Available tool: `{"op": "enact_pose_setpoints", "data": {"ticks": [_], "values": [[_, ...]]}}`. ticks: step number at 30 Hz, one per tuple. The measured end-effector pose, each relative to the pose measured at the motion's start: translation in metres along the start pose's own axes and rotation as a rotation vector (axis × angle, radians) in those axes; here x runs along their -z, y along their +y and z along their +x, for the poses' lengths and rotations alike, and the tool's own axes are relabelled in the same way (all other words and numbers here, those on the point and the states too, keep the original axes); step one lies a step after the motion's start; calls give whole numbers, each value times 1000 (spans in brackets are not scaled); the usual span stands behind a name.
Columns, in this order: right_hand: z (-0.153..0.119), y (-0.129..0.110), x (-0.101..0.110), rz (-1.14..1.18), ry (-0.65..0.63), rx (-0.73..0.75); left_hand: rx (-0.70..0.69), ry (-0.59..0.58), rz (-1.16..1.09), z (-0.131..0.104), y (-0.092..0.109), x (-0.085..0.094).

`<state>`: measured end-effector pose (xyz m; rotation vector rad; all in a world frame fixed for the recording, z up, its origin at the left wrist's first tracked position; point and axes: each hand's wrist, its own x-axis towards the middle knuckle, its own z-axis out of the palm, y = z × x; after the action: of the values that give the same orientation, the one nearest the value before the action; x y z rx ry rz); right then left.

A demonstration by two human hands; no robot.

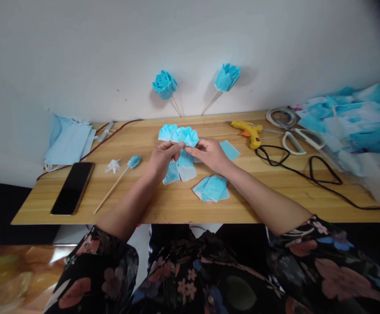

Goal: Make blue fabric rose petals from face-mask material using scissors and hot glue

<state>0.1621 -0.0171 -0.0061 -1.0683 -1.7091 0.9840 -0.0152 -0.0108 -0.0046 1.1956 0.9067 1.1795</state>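
"Over the wooden table, left hand and right hand both pinched the lower edge of a pleated blue strip!"
"Shaping, it seemed; the next move looked to want an even grip."
"Around them?"
"Yellow glue gun off right; loose squares crowded the space beneath."

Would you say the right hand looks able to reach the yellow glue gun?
Probably yes: the right hand is occupied with the pleated blue strip, but nothing upright blocks its way to the glue gun.
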Motion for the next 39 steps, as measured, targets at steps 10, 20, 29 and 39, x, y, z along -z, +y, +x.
{"op": "enact_pose_setpoints", "data": {"ticks": [10,20,29,39], "values": [[-6,-33,23,-135,-20,110,-23,90,27,6,4,5],[-90,-67,76,-278,-344,121,-55,47,293,-9,5,-9],[-26,-15,57,26,56,-38,-256,-29,618,-12,2,-8],[9,-2,37,147,6,-151,-197,-95,533,-9,7,-4]]}}
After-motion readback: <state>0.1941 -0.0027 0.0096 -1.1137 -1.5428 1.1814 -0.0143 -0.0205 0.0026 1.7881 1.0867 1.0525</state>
